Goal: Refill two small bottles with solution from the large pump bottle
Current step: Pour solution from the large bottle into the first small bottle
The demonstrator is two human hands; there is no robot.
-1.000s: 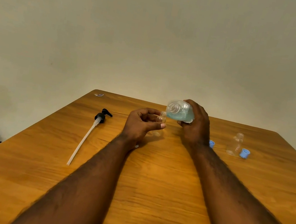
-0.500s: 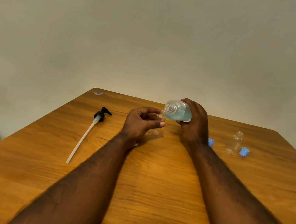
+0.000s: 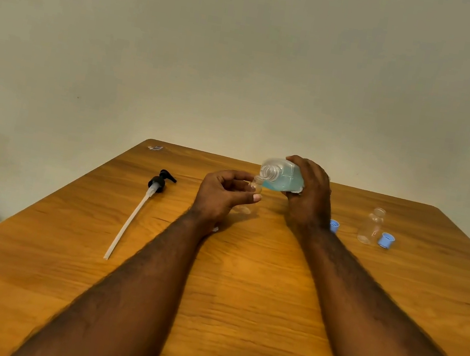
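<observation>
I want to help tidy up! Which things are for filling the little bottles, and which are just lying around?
For the job:
big bottle in the right hand
little bottle in the left hand
spare little bottle
blue cap
second blue cap
pump, lying aside

Just lying about:
small scrap at the far corner of the table

The right hand (image 3: 309, 200) hides half of one blue cap (image 3: 334, 226).
</observation>
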